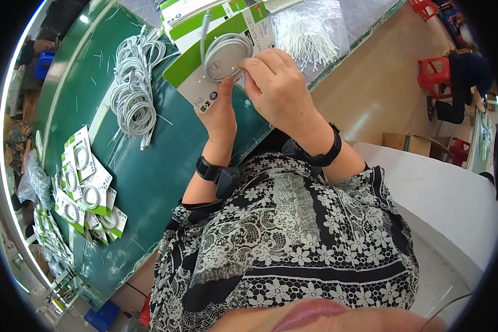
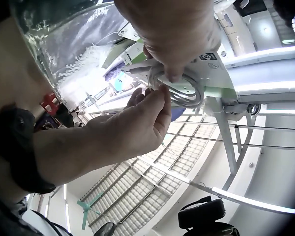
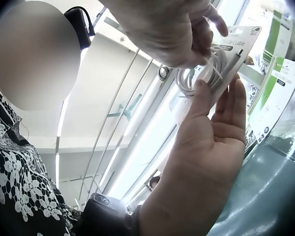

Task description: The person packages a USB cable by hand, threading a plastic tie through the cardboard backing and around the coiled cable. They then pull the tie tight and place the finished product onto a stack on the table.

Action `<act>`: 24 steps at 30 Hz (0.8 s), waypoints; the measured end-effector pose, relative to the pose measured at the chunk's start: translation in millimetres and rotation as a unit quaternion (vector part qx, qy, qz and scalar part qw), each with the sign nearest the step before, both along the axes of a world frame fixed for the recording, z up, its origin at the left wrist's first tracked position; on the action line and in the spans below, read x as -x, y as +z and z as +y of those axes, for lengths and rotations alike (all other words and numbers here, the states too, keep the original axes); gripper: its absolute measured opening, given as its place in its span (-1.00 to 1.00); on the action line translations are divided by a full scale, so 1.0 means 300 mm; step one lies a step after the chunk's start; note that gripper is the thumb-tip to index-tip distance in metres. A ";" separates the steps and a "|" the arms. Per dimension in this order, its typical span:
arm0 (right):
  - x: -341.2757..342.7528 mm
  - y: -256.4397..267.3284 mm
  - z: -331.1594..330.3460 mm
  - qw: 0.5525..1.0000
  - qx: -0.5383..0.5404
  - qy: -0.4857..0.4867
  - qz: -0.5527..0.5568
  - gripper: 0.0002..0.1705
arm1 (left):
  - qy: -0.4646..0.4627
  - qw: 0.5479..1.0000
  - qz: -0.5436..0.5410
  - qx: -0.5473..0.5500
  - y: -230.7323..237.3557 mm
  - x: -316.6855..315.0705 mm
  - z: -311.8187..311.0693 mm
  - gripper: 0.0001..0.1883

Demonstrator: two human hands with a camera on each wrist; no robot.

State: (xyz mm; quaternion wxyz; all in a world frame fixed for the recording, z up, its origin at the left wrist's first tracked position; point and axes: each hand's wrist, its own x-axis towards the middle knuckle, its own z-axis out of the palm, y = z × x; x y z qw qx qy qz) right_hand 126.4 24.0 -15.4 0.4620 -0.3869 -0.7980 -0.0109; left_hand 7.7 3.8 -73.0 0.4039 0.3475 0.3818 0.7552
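Note:
A green-and-white cardboard packaging card (image 1: pixel 183 71), printed with "USB-C to USB-C Cable", is held up by my left hand (image 1: pixel 220 119). Its thumb lies on the front and the other fingers go behind. A coiled white USB cable (image 1: pixel 231 43) lies against the card's face, one connector end sticking up past it. My right hand (image 1: pixel 279 83) pinches with thumb and forefinger at the coil's lower right edge. In the right wrist view a thin white tie (image 3: pixel 215 70) crosses the coil near those fingertips, which are partly hidden by the hand.
A bundle of coiled white cables (image 1: pixel 135 91) lies on the green table (image 1: pixel 163 160). Carded cables (image 1: pixel 88 191) are heaped at left. More cards (image 1: pixel 185 12) lie beyond my hands, beside a plastic bag of thin white ties (image 1: pixel 309 41). Red stools (image 1: pixel 434 77) stand on the floor at right.

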 end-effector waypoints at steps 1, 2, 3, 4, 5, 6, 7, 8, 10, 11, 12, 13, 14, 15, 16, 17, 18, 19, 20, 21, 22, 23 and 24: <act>-0.002 -0.001 0.001 1.000 0.000 -0.001 0.001 -0.76 | 0.020 0.997 0.072 0.009 -0.004 0.005 -0.003 -0.59; -0.005 -0.003 0.001 1.000 0.000 -0.002 0.003 -0.77 | 0.042 0.989 0.144 0.017 -0.009 0.008 -0.005 -0.61; -0.007 -0.006 0.002 1.000 0.000 -0.002 0.005 -0.77 | 0.041 0.988 0.145 0.016 -0.014 0.009 -0.007 -0.61; -0.007 -0.009 0.003 1.000 0.001 -0.002 0.006 -0.78 | 0.046 0.986 0.158 0.010 -0.017 0.009 -0.009 -0.62; -0.004 -0.016 0.004 1.000 0.001 -0.002 0.006 -0.78 | 0.051 0.984 0.172 0.004 -0.018 0.008 -0.011 -0.64; 0.000 -0.026 0.005 1.000 0.009 -0.002 -0.002 -0.79 | 0.057 0.981 0.185 -0.002 -0.017 0.007 -0.013 -0.65; 0.004 -0.034 0.005 1.000 0.016 -0.002 -0.010 -0.79 | 0.056 0.981 0.185 -0.002 -0.016 0.004 -0.012 -0.65; 0.005 -0.037 0.002 1.000 0.025 -0.003 -0.018 -0.80 | 0.031 0.993 0.113 0.007 -0.014 0.001 -0.010 -0.65; -0.028 -0.003 -0.007 0.997 0.060 0.017 0.034 -0.80 | -0.018 0.999 -0.032 0.024 -0.002 -0.004 -0.007 -0.65; -0.054 0.022 -0.009 0.991 0.095 0.042 0.086 -0.79 | -0.012 0.999 -0.031 0.022 0.011 -0.003 -0.009 -0.65; -0.076 0.035 -0.007 0.980 0.129 0.069 0.138 -0.79 | -0.039 0.995 -0.081 0.033 0.030 0.002 -0.013 -0.65; -0.121 0.020 0.013 0.979 0.126 0.078 0.139 -0.79 | -0.066 0.988 -0.131 0.040 0.052 0.009 -0.016 -0.65; -0.184 -0.016 0.044 0.948 0.227 0.031 0.220 -0.76 | -0.096 0.978 -0.180 0.048 0.074 0.015 -0.019 -0.65; -0.212 -0.042 0.062 0.898 0.325 -0.018 0.295 -0.73 | -0.092 0.979 -0.180 0.043 0.093 0.016 -0.024 -0.65; -0.198 -0.083 0.061 0.900 0.323 -0.015 0.293 -0.73 | -0.120 0.974 -0.183 0.053 0.112 0.011 -0.033 -0.65; -0.160 -0.129 0.049 0.869 0.353 0.065 0.341 -0.71 | -0.149 0.969 -0.187 0.066 0.125 0.002 -0.044 -0.64; -0.123 -0.169 0.039 0.828 0.381 0.145 0.386 -0.69 | -0.178 0.962 -0.191 0.079 0.132 -0.007 -0.049 -0.64; -0.109 -0.191 0.029 0.776 0.407 0.222 0.427 -0.67 | -0.176 0.962 -0.192 0.082 0.132 -0.015 -0.054 -0.64; -0.116 -0.194 0.021 0.773 0.412 0.222 0.427 -0.67 | -0.184 0.961 -0.186 0.092 0.131 -0.020 -0.066 -0.64; -0.122 -0.191 0.020 0.822 0.382 0.214 0.365 -0.63 | -0.191 0.960 -0.178 0.101 0.130 -0.023 -0.075 -0.63; -0.123 -0.186 0.025 0.865 0.346 0.205 0.300 -0.60 | -0.200 0.959 -0.169 0.109 0.131 -0.022 -0.080 -0.63; -0.122 -0.185 0.031 0.902 0.305 0.196 0.234 -0.56 | -0.198 0.960 -0.165 0.110 0.132 -0.021 -0.084 -0.63; -0.118 -0.190 0.036 0.901 0.305 0.198 0.237 -0.56 | -0.195 0.961 -0.161 0.113 0.133 -0.021 -0.092 -0.63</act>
